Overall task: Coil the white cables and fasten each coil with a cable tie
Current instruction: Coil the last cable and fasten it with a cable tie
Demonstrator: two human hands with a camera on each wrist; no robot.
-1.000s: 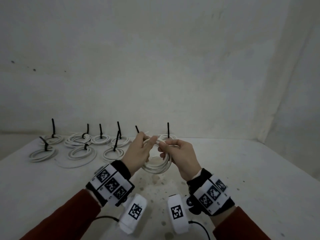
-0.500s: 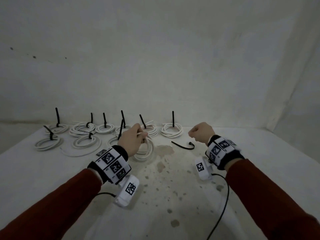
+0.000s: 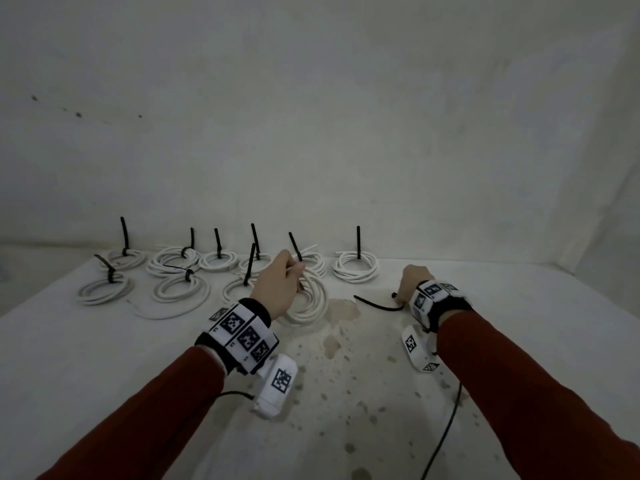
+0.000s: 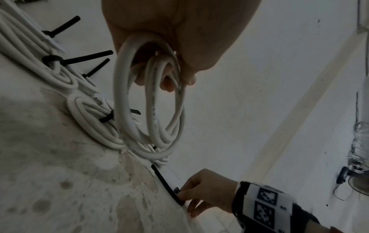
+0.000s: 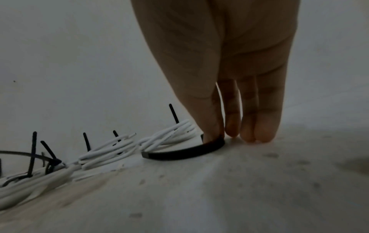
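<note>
You are in a bare, makeshift work corner, not a furnished room: a stained white table (image 3: pixel 346 393) stands against plain white walls (image 3: pixel 311 116), rows of tied cable coils (image 3: pixel 355 271) are lined up at the back, and tracking markers (image 3: pixel 242 336) are strapped to your wrists.

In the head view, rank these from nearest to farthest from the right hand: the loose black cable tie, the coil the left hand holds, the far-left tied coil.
1. Loose black cable tie: at the right hand's fingertips.
2. Held coil: centre, gripped by the left hand.
3. Far-left tied coil: table's left edge.
</note>
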